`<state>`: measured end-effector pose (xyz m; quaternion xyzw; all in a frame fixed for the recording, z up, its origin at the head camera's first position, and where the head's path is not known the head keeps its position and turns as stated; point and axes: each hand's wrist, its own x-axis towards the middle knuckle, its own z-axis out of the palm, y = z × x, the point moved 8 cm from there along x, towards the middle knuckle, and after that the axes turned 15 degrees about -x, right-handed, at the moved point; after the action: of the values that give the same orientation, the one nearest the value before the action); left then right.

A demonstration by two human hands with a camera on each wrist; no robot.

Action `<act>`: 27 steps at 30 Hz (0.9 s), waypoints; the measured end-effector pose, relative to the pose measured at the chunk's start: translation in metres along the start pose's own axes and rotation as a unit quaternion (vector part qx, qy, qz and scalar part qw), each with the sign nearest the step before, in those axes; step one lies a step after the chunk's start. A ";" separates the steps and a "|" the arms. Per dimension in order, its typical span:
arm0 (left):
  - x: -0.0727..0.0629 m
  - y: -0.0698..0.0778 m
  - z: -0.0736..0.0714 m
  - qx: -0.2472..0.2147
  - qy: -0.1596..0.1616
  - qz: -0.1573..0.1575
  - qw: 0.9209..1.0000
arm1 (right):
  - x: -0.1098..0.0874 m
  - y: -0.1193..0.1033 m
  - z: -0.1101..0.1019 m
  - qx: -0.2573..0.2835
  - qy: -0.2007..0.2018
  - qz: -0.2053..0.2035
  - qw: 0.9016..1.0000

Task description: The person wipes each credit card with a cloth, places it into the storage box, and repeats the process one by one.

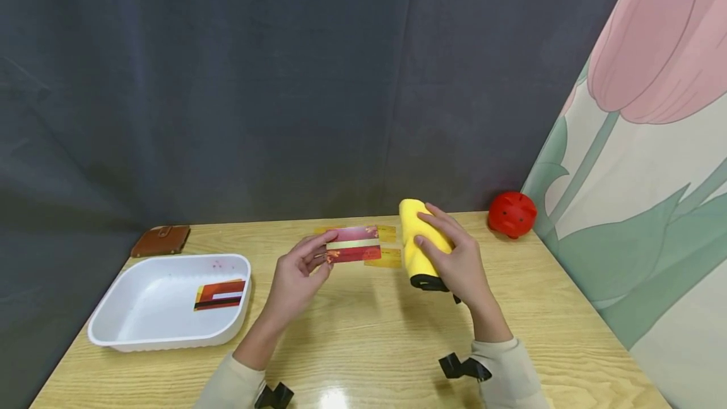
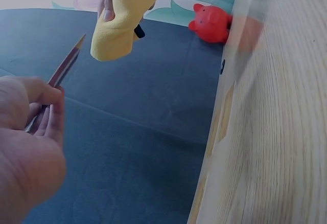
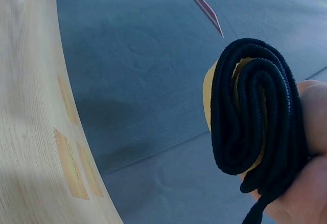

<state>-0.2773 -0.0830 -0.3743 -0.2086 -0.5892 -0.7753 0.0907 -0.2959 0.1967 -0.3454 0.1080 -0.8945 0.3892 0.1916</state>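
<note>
My left hand [image 1: 301, 273] pinches a red card [image 1: 358, 252] with a pale gold stripe by its left edge, thumb and fingers on either side. The card is raised above the table, and the left wrist view shows it nearly edge-on. In my right hand [image 1: 459, 260] is a folded yellow cloth [image 1: 416, 242] with black edging, held upright to the right of the card. The right wrist view looks at the rolled black end of the cloth [image 3: 250, 111]. A small gap separates cloth and card.
Flat yellow rectangles [image 1: 389, 259] lie on the wooden table [image 1: 352, 333] behind the card. On the left stands a white tray [image 1: 165, 341] holding red-and-yellow cards [image 1: 218, 295], with a brown wallet [image 1: 161, 240] behind it. A red piggy bank [image 1: 512, 214] sits at the back right.
</note>
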 end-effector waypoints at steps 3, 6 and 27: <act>-0.001 0.001 -0.004 0.013 0.023 0.003 1.000 | 0.000 0.000 0.000 0.000 0.000 -0.001 1.000; -0.002 0.001 -0.009 0.019 0.052 -0.004 0.998 | 0.000 0.000 0.000 0.002 0.001 -0.005 1.000; 0.001 0.002 -0.023 0.084 0.096 -0.021 0.992 | -0.001 -0.002 0.002 0.005 -0.006 -0.014 1.000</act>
<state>-0.2822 -0.1054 -0.3770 -0.1122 -0.6451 -0.7412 0.1480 -0.2954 0.1942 -0.3458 0.1236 -0.8921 0.3904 0.1911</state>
